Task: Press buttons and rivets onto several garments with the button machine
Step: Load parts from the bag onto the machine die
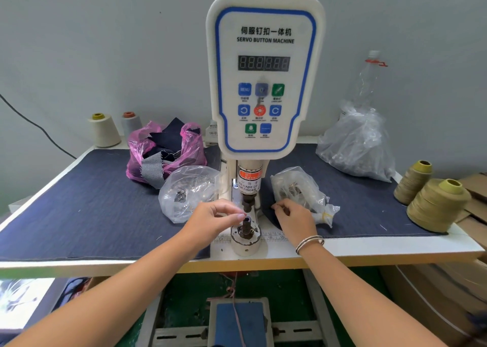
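left hand (216,215) pinches something tiny at the button machine's lower die (246,225); right hand (293,216) curled, contents unclear; no garment loaded yet.

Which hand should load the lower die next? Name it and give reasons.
Left, probably. The left hand has its fingertips right at the lower die, while the right hand sits off to the side by a clear bag.

Bright, even light with faint shadows; wide-angle bending curves the edges, and the corners look slightly soft.
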